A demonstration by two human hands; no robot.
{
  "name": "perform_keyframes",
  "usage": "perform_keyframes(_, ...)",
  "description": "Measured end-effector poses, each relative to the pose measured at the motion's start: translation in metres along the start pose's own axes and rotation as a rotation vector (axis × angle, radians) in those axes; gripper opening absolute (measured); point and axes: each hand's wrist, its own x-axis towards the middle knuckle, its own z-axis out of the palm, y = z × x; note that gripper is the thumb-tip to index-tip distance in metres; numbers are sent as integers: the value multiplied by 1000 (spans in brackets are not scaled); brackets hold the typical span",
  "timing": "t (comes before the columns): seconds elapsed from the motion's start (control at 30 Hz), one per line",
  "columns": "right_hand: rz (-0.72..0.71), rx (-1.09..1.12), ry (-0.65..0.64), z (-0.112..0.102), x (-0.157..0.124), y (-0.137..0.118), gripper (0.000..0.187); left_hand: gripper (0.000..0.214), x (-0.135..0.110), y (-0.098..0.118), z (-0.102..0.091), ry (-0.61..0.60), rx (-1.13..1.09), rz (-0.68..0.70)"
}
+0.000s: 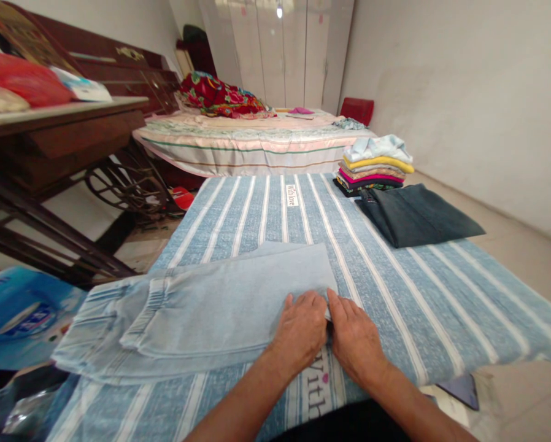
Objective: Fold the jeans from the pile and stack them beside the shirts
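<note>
Light blue jeans [220, 301] lie folded over on the striped cloth, their gathered elastic cuffs toward the left. My left hand [303, 325] rests on the near right corner of the jeans, its fingers curled onto the denim. Close beside it, my right hand [353, 334] pinches the same corner at the right edge. The two hands nearly touch, and a bit of the jeans' edge shows between them. The undersides of the fingers are hidden.
A blue and white striped cloth [257, 215] covers the table. Dark folded jeans [418, 212] lie at the right, in front of a stack of folded clothes [374, 162]. At the left stand a sewing machine table [73, 123] and a blue package [27, 313]. A bed [257, 141] is behind.
</note>
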Motion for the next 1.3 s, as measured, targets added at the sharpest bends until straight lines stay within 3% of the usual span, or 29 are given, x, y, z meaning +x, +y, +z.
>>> perform_keyframes(0.3, 21, 77, -44, 1, -16, 8, 43, 36, -13, -4, 1, -19, -50, 67)
perform_keyframes(0.57, -35, 55, -150, -7, -21, 16, 51, 57, -20, -14, -5, -74, -199, 114)
perform_keyframes(0.8, -181, 55, -181, -11, -18, 30, 56, 37, -15, -12, -3, -30, -172, 71)
perform_keyframes(1.0, -426, 93, -241, -14, -13, 46, 61, 39, -14, -13, 13, 44, -65, 72)
perform_keyframes(1.1, -487, 98, -253, -18, -15, 53, 58, 41, -15, -13, 13, 5, -21, 71)
perform_keyframes(1.3, -466, 79, -253, -21, -22, 57, 54, 46, -15, -13, 3, -89, 4, 70)
